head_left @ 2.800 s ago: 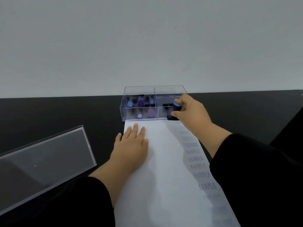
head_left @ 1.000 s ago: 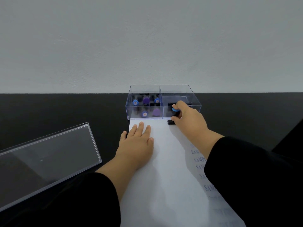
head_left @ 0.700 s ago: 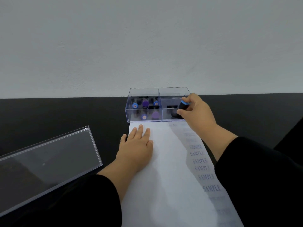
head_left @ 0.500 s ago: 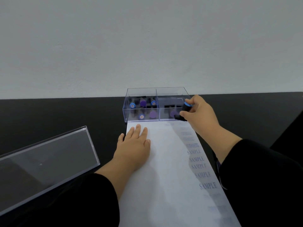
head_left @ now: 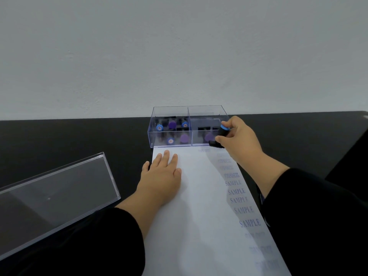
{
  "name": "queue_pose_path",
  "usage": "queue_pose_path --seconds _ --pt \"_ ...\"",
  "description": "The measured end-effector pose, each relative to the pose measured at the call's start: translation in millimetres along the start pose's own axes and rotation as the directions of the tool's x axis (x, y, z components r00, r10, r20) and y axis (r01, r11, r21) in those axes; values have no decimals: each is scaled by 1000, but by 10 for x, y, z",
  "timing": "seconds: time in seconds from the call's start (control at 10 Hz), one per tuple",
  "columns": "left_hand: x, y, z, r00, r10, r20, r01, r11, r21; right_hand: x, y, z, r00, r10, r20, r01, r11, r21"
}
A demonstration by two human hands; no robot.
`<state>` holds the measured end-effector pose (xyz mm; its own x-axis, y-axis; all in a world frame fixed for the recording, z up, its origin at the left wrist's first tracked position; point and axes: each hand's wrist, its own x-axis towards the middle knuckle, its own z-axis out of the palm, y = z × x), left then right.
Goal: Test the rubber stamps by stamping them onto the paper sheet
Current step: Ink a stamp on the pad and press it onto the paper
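Stamp [head_left: 221,136] pinched in right hand [head_left: 238,141], at paper [head_left: 199,206] far right corner, against box [head_left: 189,126]. Left hand [head_left: 161,178] flat, fingers straight, pinning sheet. Best kept vertical, lowered into blank gap, pressed evenly, lifted straight.

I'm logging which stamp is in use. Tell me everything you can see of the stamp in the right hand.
The stamp is a small black cylinder with a light blue cap on top and a wider black base, plastic by its look. It tilts a little, cap leaning away. The right hand pinches its barrel. Its base sits at the far right corner of the paper, just before the clear box; contact with the paper cannot be told.
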<state>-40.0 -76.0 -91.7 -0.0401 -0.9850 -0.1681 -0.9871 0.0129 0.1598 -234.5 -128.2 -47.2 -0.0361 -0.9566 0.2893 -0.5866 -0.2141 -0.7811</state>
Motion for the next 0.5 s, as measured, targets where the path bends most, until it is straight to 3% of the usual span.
queue_pose_path --seconds 0.5 --pt "5 -7 13 1000 3 3 -3 1000 5 -94 -49 -64 1000 5 -2 -5 1000 -13"
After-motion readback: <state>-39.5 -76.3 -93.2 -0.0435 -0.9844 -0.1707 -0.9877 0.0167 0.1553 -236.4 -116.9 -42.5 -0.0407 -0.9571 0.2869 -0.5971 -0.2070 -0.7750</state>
